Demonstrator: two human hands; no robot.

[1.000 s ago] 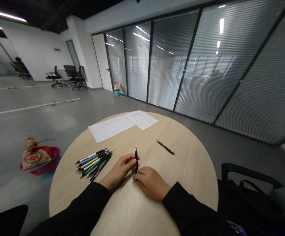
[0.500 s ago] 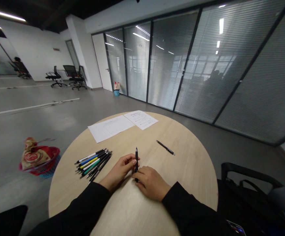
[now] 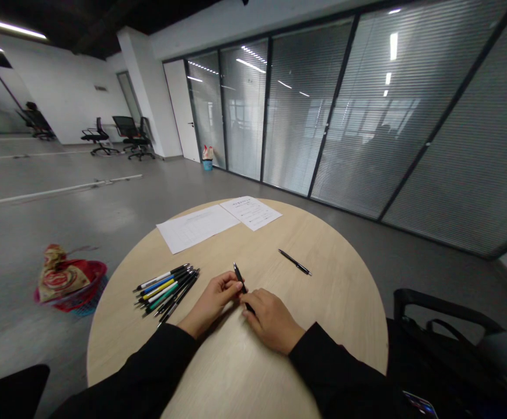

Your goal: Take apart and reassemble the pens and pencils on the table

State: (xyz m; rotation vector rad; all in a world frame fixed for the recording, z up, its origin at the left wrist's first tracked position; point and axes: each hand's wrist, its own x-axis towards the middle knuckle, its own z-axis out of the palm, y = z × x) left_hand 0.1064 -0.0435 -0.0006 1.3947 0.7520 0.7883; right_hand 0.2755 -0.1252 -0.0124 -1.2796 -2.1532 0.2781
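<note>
Between my hands, just above the near middle of the round wooden table point(image 3: 323, 326), is a black pen point(image 3: 238, 276) with its tip pointing away and slightly left. My left hand point(image 3: 216, 302) pinches its middle between thumb and fingers. Closed around the pen's near end is my right hand point(image 3: 269, 319), whose fingers hide part of it. To the left of my left hand lies a pile of several pens point(image 3: 166, 291) in white, blue, yellow, green and black. Another black pen point(image 3: 294, 262) rests alone beyond my right hand.
Two printed sheets, a wider one point(image 3: 196, 228) and a smaller one point(image 3: 251, 213), lie at the table's far edge. A red basket point(image 3: 98, 273) holding a paper bag stands on the floor at left. A black chair armrest point(image 3: 445, 305) is close on the right.
The held pen has tilted, its far tip swinging left, and its near end has moved right under my right hand's fingers. The other pens and the sheets have stayed put.
</note>
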